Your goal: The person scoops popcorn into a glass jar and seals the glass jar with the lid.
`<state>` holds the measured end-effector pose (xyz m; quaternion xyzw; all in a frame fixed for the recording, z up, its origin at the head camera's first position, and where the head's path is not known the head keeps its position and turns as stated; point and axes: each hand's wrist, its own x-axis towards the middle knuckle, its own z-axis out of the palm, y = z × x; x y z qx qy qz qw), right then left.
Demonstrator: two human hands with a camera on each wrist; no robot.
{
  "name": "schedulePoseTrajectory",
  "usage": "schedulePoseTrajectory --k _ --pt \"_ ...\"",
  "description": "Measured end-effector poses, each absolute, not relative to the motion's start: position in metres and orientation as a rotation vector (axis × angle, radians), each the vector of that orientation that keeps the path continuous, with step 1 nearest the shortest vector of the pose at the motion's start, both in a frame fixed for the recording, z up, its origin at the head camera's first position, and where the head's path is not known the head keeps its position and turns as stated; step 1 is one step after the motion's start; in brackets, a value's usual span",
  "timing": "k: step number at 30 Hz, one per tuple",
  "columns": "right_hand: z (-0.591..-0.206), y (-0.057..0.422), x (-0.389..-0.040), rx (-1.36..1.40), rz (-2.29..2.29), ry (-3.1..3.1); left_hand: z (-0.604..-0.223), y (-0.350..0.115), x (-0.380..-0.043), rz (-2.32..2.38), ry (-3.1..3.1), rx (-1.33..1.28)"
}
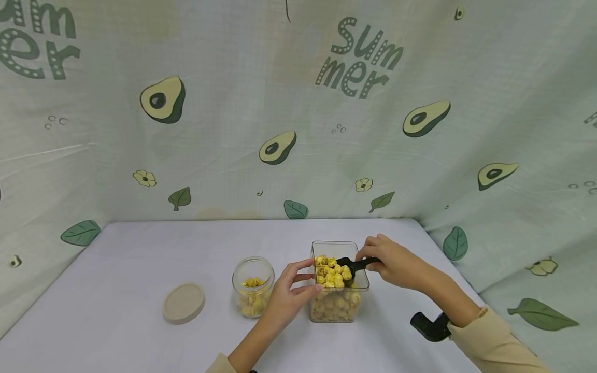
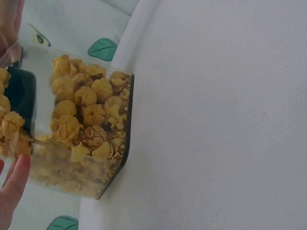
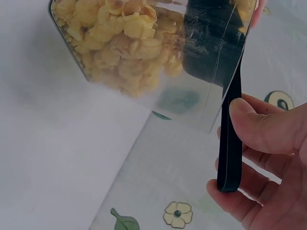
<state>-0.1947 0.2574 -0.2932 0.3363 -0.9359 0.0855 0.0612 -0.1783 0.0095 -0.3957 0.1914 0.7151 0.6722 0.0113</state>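
Observation:
In the head view a clear square container (image 1: 333, 311) full of yellow popcorn (image 1: 328, 274) stands right of centre. My right hand (image 1: 396, 261) grips the handle of a black scoop (image 1: 359, 264) at the container's right rim. Through the wall, the scoop's dark bowl (image 3: 208, 43) shows inside among the popcorn. The right wrist view has the thumb pressed on the handle, fingers behind it. My left hand (image 1: 291, 295) touches the container's left side, fingers spread, with the thumb by the near rim. To its left a round clear jar (image 1: 254, 267) holds some popcorn.
A round beige lid (image 1: 184, 303) lies on the white table (image 1: 140, 269), left of the jar. Behind the table hangs a curtain (image 1: 219, 129) printed with avocados and leaves. A black device (image 1: 431, 326) sits at the right wrist.

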Motion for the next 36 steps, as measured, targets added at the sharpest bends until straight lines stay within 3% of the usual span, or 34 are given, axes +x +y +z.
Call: schedulePoseTrajectory --k 36 --pt "-0.311 0.260 -0.191 0.918 0.431 -2.727 -0.393 0.010 -0.176 2.087 2.231 0.601"
